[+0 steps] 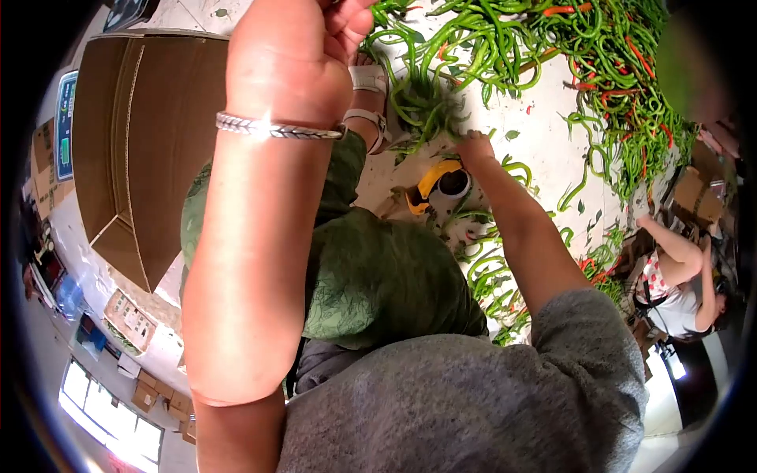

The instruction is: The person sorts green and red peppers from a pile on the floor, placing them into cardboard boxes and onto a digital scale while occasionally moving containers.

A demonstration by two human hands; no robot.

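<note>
My left hand [293, 67] is raised close to the camera at the top, palm side showing, its bracelet [268, 128] round the wrist. Its visible fingers are curled in; the upper edge cuts off the rest, and what they hold, if anything, is hidden. My right hand [475, 147] reaches low over the floor, fingers closed on the end of a blurred bunch of green peppers [430, 110]. Just below that hand sits a yellow object with a dark round opening [453, 183]. Long green peppers [493, 39], with some red ones, spread across the pale floor.
An open cardboard box [169, 142] stands at the left, beside a scale display [65, 126]. My sandalled foot [369, 98] is near the peppers. Another person [678, 296] sits at the right beyond a dense pepper heap [631, 102]. A green blur shows at the upper right.
</note>
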